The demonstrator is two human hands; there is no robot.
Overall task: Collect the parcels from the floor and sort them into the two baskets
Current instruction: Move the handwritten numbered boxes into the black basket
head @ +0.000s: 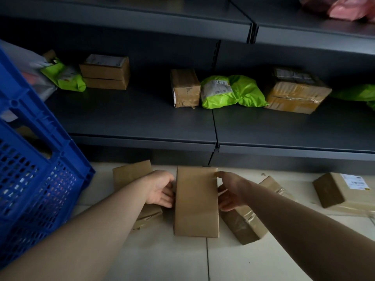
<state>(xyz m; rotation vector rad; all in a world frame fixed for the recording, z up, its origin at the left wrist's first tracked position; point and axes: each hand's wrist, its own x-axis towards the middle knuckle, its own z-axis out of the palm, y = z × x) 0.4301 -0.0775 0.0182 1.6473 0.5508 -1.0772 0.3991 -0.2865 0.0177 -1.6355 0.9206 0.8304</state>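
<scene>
Pale tiled floor point(162, 260) runs up to dark grey shelving point(142, 118), in dim light. The low shelf carries cardboard boxes point(105, 72) and green mailers point(231, 91). The blue basket point(40, 179) stands at left, cut by the frame, and what is behind its lattice is unclear. Pink bag point(349, 7) top right, half out of view. The brown parcel point(196, 201) lies lengthwise at floor level between both arms, partly hiding a second parcel point(132, 171) on its left and a taped parcel point(243, 224) on its right. I cannot tell whether it is lifted. A labelled box point(341, 187) sits well apart, far right. Left grip point(160, 189) curls round the parcel's left edge, palm up. Right grip point(231, 191) holds the right edge, thumb on the top corner.
</scene>
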